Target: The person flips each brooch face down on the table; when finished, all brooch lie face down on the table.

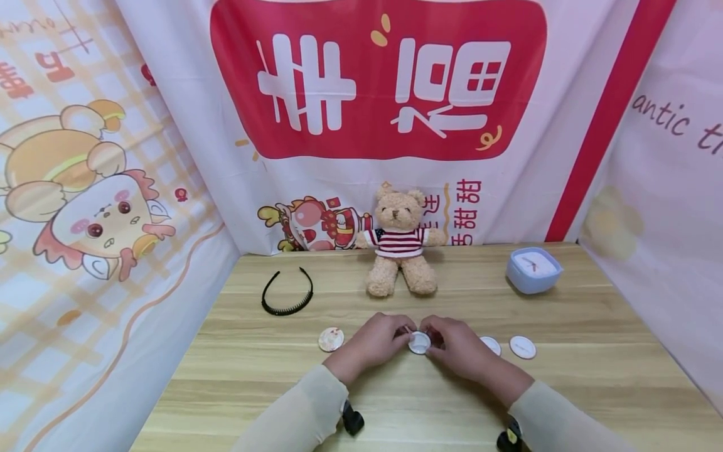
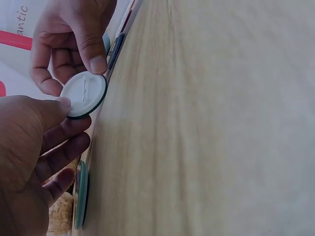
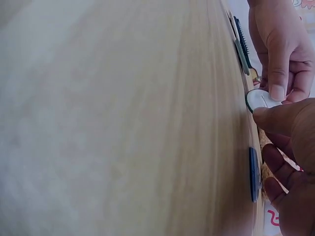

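Between both hands is a round pin-back button badge (image 1: pixel 419 343), held just above the wooden table. Its white back, with a thin metal pin (image 2: pixel 84 89) across it, faces up toward the person. My left hand (image 1: pixel 377 339) pinches the badge's left edge, thumb on the white back. From the other side my right hand (image 1: pixel 459 347) pinches its right edge, the thumb likewise on top. The front of this badge is hidden. Beside the left wrist lies a badge with a patterned face (image 1: pixel 331 339). Near the right forearm rest two white-backed badges, one (image 1: pixel 491 345) partly covered and another (image 1: pixel 523 347) further right.
A teddy bear (image 1: pixel 400 242) in a striped shirt sits at the table's back, against a printed cloth (image 1: pixel 378 144). A black toothed headband (image 1: pixel 287 309) lies at the back left. At the back right stands a blue clock (image 1: pixel 533 270). Cloth walls flank both sides.
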Tool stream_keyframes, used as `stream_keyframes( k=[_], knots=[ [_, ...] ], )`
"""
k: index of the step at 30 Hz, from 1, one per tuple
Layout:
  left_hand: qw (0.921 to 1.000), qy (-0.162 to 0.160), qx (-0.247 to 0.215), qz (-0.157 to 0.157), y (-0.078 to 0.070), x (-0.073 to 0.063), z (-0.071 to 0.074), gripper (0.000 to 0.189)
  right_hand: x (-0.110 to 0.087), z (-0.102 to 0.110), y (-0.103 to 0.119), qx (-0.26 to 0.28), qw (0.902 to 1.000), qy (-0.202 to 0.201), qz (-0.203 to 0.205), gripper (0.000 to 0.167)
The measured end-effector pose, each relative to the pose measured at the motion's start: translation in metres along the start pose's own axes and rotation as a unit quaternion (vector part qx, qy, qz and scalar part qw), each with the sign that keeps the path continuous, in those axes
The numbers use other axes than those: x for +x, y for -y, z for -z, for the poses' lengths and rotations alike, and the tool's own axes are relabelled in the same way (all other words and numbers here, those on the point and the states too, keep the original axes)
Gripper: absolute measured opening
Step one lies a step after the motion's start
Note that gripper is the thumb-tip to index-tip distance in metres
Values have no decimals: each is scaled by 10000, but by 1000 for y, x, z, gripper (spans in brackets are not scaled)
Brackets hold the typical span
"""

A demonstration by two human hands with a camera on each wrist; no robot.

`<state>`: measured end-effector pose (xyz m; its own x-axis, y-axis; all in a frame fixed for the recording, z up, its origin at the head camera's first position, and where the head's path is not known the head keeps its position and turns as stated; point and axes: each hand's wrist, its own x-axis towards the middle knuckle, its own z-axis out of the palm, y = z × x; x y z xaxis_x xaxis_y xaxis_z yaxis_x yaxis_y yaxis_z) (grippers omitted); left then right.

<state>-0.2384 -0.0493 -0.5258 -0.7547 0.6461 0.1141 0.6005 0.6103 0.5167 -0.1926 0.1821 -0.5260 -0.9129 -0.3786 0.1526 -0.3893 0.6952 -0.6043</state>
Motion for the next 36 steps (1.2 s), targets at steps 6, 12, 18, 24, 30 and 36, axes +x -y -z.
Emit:
stream_keyframes(
  k=[6,12,18,24,30,36],
  knots=[
    [9990,75,-435,-83,1,-3,1,22,0,-1,-3,45,9999,120,23,33],
    [9986,230,-358,-312,5,-4,1,28,0,1,-6,105,9992,359,161,31],
    [9981,424,-187,-406,10,-5,1,28,1,4,-6,-9,9982,579,146,31],
    [9975,550,0,-443,13,-5,2,28,2,4,-8,-143,9978,554,339,28],
    [9971,581,198,-458,11,-5,4,26,1,4,-9,-186,9972,538,477,25],
    [9967,572,265,-509,10,-6,6,26,0,4,-10,-280,9962,550,614,25]
  ],
)
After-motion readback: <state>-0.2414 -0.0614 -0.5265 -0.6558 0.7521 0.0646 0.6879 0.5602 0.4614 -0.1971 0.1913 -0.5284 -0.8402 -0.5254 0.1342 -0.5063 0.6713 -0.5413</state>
